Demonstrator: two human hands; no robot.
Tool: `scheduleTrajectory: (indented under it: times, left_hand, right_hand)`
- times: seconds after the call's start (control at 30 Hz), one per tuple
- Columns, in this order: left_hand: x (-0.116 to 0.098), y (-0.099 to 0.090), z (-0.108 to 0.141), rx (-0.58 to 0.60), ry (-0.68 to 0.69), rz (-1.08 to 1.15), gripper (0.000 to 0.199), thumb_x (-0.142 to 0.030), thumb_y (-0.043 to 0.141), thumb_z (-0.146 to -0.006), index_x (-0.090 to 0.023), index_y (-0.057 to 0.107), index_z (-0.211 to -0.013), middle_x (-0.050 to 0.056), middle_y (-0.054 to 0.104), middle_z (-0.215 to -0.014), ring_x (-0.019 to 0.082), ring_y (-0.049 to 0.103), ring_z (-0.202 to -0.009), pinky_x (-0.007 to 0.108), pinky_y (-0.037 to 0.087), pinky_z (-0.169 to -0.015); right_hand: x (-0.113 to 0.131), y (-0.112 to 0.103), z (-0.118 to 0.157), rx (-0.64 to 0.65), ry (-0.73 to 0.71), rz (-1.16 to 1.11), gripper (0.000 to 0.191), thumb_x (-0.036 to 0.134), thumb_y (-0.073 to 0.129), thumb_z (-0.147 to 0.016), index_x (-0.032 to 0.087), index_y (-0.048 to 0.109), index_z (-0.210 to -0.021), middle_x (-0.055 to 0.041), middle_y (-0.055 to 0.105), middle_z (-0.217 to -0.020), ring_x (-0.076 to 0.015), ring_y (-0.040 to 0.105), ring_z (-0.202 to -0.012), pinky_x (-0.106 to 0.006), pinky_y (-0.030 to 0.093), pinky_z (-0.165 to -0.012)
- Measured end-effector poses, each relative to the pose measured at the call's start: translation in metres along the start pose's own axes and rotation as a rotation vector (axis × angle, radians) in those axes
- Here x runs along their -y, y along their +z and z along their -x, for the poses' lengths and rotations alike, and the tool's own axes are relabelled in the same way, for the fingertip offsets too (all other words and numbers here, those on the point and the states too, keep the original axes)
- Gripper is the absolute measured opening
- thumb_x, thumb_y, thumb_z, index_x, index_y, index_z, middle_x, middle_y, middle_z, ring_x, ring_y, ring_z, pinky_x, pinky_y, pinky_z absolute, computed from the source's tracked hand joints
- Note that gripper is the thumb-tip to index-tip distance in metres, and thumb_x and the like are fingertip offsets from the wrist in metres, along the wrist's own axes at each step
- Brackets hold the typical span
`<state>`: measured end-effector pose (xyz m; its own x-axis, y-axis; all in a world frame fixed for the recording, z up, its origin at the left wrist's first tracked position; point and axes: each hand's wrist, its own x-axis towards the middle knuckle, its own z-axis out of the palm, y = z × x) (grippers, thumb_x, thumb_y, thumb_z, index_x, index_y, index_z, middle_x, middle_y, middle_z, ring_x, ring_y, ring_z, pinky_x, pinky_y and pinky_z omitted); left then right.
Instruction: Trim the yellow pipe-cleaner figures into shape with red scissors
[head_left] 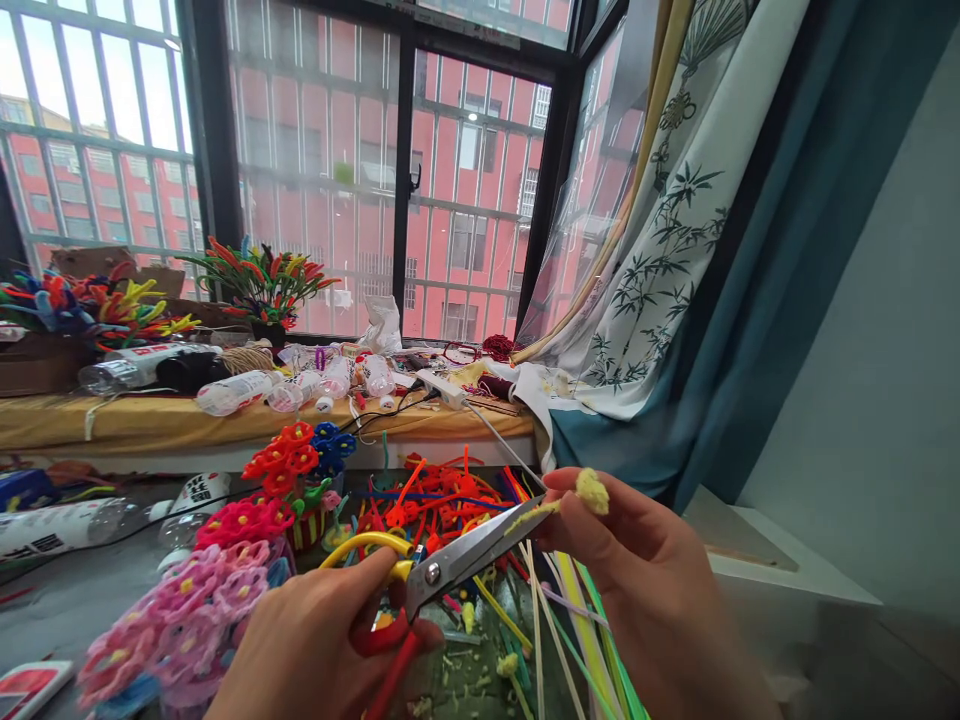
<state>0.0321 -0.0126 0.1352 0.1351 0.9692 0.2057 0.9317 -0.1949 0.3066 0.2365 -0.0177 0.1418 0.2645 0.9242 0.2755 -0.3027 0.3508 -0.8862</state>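
Observation:
My left hand (pixel 319 625) is closed round the handles of a pair of scissors (pixel 457 558) with red and yellow grips. The blades reach up to the right, slightly apart, with a thin yellow strand lying along them near the tips. In my right hand (pixel 645 570), thumb and fingers pinch a fuzzy yellow pipe cleaner (pixel 592 492), its end bunched into a small ball. The strand leads from this pinch to the blades. Below the hands lie a similar yellow ball on a stem (pixel 508 665) and scattered yellow trimmings (pixel 465 672).
Pink pipe-cleaner flowers (pixel 206 605) stand at the left, with red flowers (pixel 285 458) and blue flowers (pixel 330 448) behind. A heap of red pieces (pixel 442 500) lies beyond the scissors. Long green and yellow stems (pixel 585 620) run beneath my right hand. Plastic bottles (pixel 240 390) line the windowsill.

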Motion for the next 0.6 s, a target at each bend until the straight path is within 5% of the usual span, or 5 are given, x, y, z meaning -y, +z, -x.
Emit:
scheduleTrajectory:
  times: [0.47, 0.6]
  left_hand:
    - [0.0057, 0.0042, -0.0006, -0.064, 0.033, -0.017, 0.026, -0.040, 0.058, -0.077, -0.024, 0.053, -0.057, -0.006, 0.065, -0.055, 0.013, 0.058, -0.052, 0.022, 0.031, -0.051]
    - [0.0064, 0.0044, -0.0008, -0.038, 0.025, -0.034, 0.026, -0.043, 0.060, -0.078, -0.024, 0.055, -0.060, -0.004, 0.070, -0.063, 0.013, 0.058, -0.053, 0.023, 0.032, -0.053]
  right_hand:
    - [-0.0001, -0.0033, -0.0027, 0.002, -0.017, 0.052, 0.029, 0.043, 0.088, -0.064, 0.021, 0.080, -0.082, -0.0045, 0.075, -0.071, -0.0191, 0.069, -0.062, -0.028, 0.057, -0.058]
    - [0.0001, -0.0043, -0.0019, -0.001, -0.022, 0.066, 0.030, 0.043, 0.087, -0.065, 0.020, 0.080, -0.083, -0.0048, 0.076, -0.071, -0.0197, 0.070, -0.063, -0.028, 0.057, -0.059]
